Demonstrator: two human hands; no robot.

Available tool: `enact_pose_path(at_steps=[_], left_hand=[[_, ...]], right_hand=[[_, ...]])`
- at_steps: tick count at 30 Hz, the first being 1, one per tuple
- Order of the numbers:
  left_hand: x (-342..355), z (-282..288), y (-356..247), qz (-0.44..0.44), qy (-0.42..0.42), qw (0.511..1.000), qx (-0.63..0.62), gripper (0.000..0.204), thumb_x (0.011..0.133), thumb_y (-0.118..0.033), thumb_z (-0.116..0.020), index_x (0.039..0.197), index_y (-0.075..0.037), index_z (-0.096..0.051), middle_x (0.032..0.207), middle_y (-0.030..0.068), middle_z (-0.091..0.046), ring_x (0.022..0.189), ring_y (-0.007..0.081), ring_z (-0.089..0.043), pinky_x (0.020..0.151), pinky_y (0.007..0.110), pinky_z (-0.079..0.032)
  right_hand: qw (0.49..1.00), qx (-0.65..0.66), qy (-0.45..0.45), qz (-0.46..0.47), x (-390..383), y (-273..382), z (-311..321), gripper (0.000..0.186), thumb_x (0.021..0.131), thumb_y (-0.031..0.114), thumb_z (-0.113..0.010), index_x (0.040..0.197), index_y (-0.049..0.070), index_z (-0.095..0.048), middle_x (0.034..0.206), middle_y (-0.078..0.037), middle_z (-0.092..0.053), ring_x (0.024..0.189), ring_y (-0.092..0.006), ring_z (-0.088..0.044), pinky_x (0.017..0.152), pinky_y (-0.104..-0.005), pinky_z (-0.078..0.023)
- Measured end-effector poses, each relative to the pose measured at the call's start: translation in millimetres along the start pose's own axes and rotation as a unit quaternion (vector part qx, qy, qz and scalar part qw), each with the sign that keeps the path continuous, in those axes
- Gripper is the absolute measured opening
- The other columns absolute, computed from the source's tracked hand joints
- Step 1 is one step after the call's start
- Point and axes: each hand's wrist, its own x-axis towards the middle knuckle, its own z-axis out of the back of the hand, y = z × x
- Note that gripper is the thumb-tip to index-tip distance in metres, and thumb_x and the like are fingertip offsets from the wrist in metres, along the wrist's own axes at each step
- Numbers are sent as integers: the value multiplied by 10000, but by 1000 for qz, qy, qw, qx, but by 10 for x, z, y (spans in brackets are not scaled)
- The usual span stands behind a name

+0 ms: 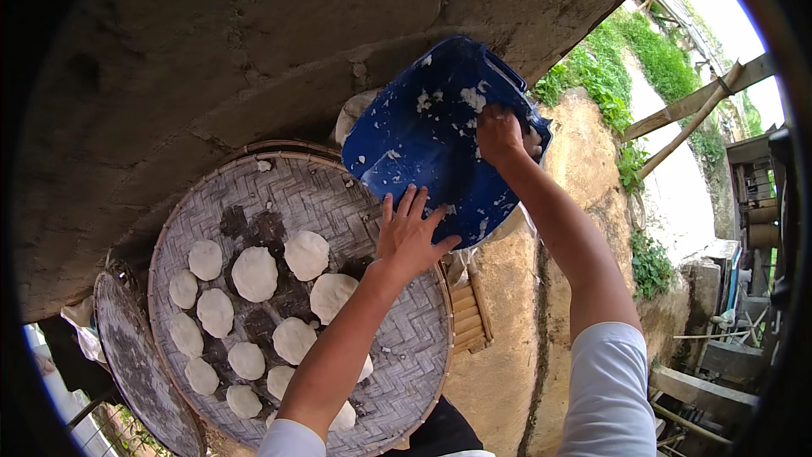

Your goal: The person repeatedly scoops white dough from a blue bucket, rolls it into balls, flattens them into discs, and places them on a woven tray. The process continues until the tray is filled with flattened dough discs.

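Note:
A blue plastic basin (423, 144), cut open along one side and smeared with white crumbs, tilts at the upper middle. My left hand (412, 233) lies on its near edge, fingers spread and touching the plastic. Inside the basin's right side, my right hand (501, 131) is curled, with a lump of white dough (533, 142) against its fingers; part of the lump is hidden. Below and to the left, a round woven bamboo tray (397, 372) carries several flattened white dough pieces (254, 274). My left forearm crosses over the tray and covers some of them.
A second round woven tray (135, 372) leans at the lower left. Behind the basin rises a brown wall (237, 51). To the right are a bare earthen slope (491, 381), green plants (605, 68) and wooden poles (694, 118). A small bamboo slat rack (468, 317) sits beside the tray.

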Motion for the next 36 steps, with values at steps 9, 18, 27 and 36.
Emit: enact_pose_path(at_steps=[9,18,27,36], left_hand=[[152,-2,-240,66,88,994,29,645,886,-591,-686,1376,-175,-634,1593,228,-367,1546,392,-222,1183,712,-191],[228,50,-380,112,127,985,-29,603,882,-469,-757,1377,-161,-602,1605,203,-298,1558,394,-164,1108,762,-310],[420,52,-501,132,201,970,44,662,869,-513,-761,1406,-164,-592,1607,219,-280,1545,429,-189,1039,802,-361],[465,59,-537,142,224,963,51,686,867,-524,-758,1448,-210,-571,1598,184,-289,1542,415,-194,1001,798,-403]], right_hand=[[987,-102,121,22,1,16,-192,388,910,245,-601,1252,85,-693,1273,-88,-584,1241,-251,-470,1002,-377,-365],[984,-73,158,-39,-48,-12,-290,588,872,253,-655,1423,94,-526,1370,-49,-506,1324,-242,-419,1075,-336,-336],[953,75,279,-85,-374,84,274,619,886,348,-624,1402,12,-556,1455,-145,-453,1391,-348,-389,1114,-427,-370],[976,164,72,-126,-765,-306,854,639,863,422,-649,1181,-133,-651,1333,-328,-526,1286,-451,-501,1059,-488,-422]])
